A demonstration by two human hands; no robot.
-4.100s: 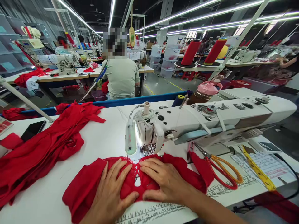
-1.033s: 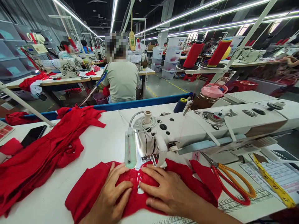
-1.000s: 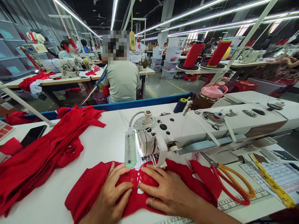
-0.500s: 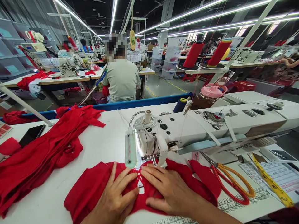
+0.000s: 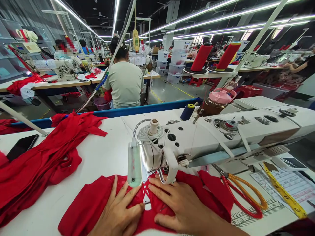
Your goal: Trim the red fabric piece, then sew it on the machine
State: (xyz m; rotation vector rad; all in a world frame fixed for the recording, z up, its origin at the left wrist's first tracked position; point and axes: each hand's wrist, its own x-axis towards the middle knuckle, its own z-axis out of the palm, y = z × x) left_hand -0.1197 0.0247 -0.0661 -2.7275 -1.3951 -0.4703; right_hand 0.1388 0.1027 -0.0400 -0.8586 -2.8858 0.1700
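A red fabric piece (image 5: 88,206) with strappy cut-outs lies flat on the white table (image 5: 108,154) in front of the sewing machine (image 5: 209,134). My left hand (image 5: 120,213) presses on it with fingers spread, just left of the needle area. My right hand (image 5: 179,206) lies flat on the fabric to the right, fingertips close to the presser foot (image 5: 159,175). Both hands hold the cloth down without gripping it. A small lamp (image 5: 134,167) hangs over the needle and hides part of it.
A heap of red garments (image 5: 46,160) lies at left beside a black phone (image 5: 21,146). Orange-handled scissors (image 5: 243,193), a yellow tape measure (image 5: 283,191) and papers sit at right. Thread cones (image 5: 201,56), a pink-lidded bottle (image 5: 218,100) and a seated person (image 5: 124,82) are behind.
The fabric and both hands have edged toward the needle, and my view has come closer and lower over the machine. The hands stay flat on the cloth.
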